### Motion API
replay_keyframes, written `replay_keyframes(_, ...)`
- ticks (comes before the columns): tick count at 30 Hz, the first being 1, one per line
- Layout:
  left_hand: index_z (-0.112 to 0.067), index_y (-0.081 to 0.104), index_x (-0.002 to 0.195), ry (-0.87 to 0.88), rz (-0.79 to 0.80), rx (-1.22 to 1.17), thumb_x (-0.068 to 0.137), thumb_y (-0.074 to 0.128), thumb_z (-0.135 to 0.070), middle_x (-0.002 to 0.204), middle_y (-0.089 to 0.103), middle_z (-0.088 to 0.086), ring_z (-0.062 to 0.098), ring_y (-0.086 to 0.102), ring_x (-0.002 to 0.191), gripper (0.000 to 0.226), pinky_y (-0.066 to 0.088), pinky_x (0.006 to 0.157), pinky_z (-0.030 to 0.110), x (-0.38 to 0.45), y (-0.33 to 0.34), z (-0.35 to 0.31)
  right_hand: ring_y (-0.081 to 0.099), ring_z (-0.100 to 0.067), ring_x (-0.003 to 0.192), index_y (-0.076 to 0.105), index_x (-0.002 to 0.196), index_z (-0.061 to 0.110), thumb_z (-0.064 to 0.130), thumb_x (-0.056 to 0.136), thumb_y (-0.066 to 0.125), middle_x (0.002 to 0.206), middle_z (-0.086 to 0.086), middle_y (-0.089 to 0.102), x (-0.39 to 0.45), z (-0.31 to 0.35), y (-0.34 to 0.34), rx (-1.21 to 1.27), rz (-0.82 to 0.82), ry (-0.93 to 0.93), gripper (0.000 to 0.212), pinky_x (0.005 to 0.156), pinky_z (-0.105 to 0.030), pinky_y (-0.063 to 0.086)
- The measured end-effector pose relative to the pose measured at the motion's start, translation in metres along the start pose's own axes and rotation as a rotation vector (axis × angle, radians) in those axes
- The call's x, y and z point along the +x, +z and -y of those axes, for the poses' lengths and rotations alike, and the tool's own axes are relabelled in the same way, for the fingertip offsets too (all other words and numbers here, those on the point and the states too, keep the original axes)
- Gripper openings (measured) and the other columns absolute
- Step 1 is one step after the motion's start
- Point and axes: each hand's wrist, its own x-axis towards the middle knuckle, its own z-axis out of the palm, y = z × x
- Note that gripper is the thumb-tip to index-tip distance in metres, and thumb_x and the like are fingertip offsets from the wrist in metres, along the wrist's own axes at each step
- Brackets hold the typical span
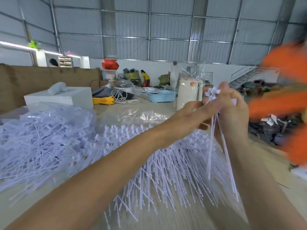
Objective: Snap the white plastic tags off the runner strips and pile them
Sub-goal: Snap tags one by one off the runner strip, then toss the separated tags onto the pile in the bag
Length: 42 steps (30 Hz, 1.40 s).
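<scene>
Both of my hands are raised above the table at the right of centre. My right hand [232,113] grips a small bunch of white plastic tags [213,93]; their heads stick out above my fingers and their long tails [214,146] hang down below. My left hand [191,117] pinches the same bunch from the left, just under the heads. Below the hands a wide pile of loose white tags [157,163] fans across the table. A heap of tangled runner strips with tags [41,138] lies at the left.
A white box [66,97], a yellow cord [103,100], a blue basket [161,96] and a cream appliance [187,95] stand at the far side of the table [108,112]. A blurred orange shape [285,97] fills the right edge. Clear plastic bags [142,116] lie mid-table.
</scene>
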Motion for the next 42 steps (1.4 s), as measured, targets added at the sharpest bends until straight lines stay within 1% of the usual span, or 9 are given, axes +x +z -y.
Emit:
replay_keyframes(4, -0.023, 0.050, 0.101, 0.127, -0.049, -0.153, 0.084, 0.069, -0.016, 0.100, 0.067, 0.009, 0.012, 0.065, 0.081, 0.026, 0.056, 0.077, 0.029, -0.001, 0.004, -0.005, 0.066, -0.005, 0.057, 0.049, 0.069, 0.016, 0.025, 0.093, 0.059, 0.063, 0.008, 0.070, 0.006, 0.022, 0.030, -0.065, 0.034, -0.165, 0.027, 0.050, -0.019, 0.050)
replay_keyframes(14, -0.016, 0.039, 0.113, 0.044, -0.162, 0.169, 0.095, 0.050, -0.004, 0.087, 0.055, 0.002, 0.011, 0.056, 0.059, 0.025, 0.050, 0.051, 0.019, -0.059, -0.041, -0.006, 0.064, 0.005, 0.069, 0.048, 0.069, 0.019, 0.026, 0.094, 0.051, 0.060, 0.010, 0.053, -0.019, -0.006, 0.086, -0.275, -0.004, -0.204, 0.026, 0.061, -0.014, 0.044)
replay_keyframes(17, -0.011, 0.033, 0.135, -0.038, -0.323, 0.388, 0.096, 0.042, -0.003, 0.102, 0.059, 0.013, 0.023, 0.058, 0.077, 0.041, 0.046, 0.062, 0.027, -0.087, -0.067, 0.002, 0.064, -0.016, 0.076, 0.053, 0.075, 0.016, 0.031, 0.088, 0.054, 0.075, -0.003, 0.062, -0.039, -0.028, 0.116, -0.275, 0.137, -0.078, 0.020, 0.073, -0.035, 0.051)
replay_keyframes(24, -0.002, 0.065, 0.112, 0.081, -0.737, 0.881, 0.092, 0.048, -0.004, 0.073, 0.065, 0.016, 0.029, 0.055, 0.068, 0.026, 0.032, 0.056, 0.029, -0.197, -0.140, 0.036, 0.051, 0.017, 0.074, 0.055, 0.092, 0.020, 0.028, 0.093, 0.057, 0.090, 0.012, 0.055, -0.108, -0.055, 0.204, -0.238, 0.568, -0.025, 0.008, 0.063, 0.000, 0.037)
replay_keyframes(28, -0.006, 0.070, 0.096, -0.240, -1.102, 1.030, 0.087, 0.052, 0.005, 0.074, 0.067, 0.020, 0.037, 0.061, 0.068, 0.023, 0.035, 0.055, 0.032, -0.265, -0.196, 0.066, 0.040, -0.019, 0.125, 0.066, 0.090, 0.028, 0.038, 0.093, 0.054, 0.129, -0.006, 0.047, -0.138, -0.076, 0.235, -0.437, 0.663, -0.273, 0.016, 0.095, -0.030, 0.041)
replay_keyframes(31, -0.011, 0.066, 0.088, -0.543, -0.985, 1.123, 0.090, 0.049, -0.006, 0.084, 0.067, 0.018, 0.040, 0.061, 0.083, 0.018, 0.040, 0.061, 0.035, -0.291, -0.227, 0.090, 0.013, -0.029, 0.140, 0.074, 0.088, 0.032, 0.053, 0.087, 0.057, 0.157, -0.009, 0.006, -0.152, -0.102, 0.247, -0.984, 0.838, -0.278, 0.028, 0.106, -0.044, 0.026)
replay_keyframes(34, -0.011, 0.060, 0.080, -0.603, -0.714, 1.193, 0.089, 0.047, -0.003, 0.088, 0.067, 0.014, 0.035, 0.059, 0.087, 0.017, 0.029, 0.061, 0.031, -0.286, -0.237, 0.115, 0.032, -0.038, 0.130, 0.066, 0.113, 0.021, 0.041, 0.091, 0.057, 0.149, -0.017, 0.018, -0.147, -0.119, 0.255, -1.383, 0.960, -0.116, 0.031, 0.100, -0.044, 0.036)
replay_keyframes(37, -0.007, 0.058, 0.081, -0.564, -0.559, 1.210, 0.086, 0.044, 0.004, 0.088, 0.064, 0.013, 0.029, 0.058, 0.087, 0.018, 0.027, 0.063, 0.027, -0.256, -0.248, 0.135, 0.056, -0.031, 0.110, 0.052, 0.121, 0.003, 0.002, 0.088, 0.057, 0.133, -0.016, 0.036, -0.130, -0.122, 0.252, -1.359, 0.981, -0.022, 0.033, 0.086, -0.030, 0.045)
replay_keyframes(42, 0.000, 0.056, 0.106, -0.556, -0.426, 1.260, 0.085, 0.042, 0.010, 0.104, 0.050, 0.017, 0.035, 0.057, 0.093, 0.028, 0.040, 0.071, 0.031, -0.184, -0.260, 0.159, 0.057, -0.033, 0.101, 0.052, 0.116, -0.001, -0.008, 0.082, 0.054, 0.129, -0.014, 0.038, -0.116, -0.119, 0.241, -1.199, 0.869, -0.135, 0.035, 0.074, -0.025, 0.038)
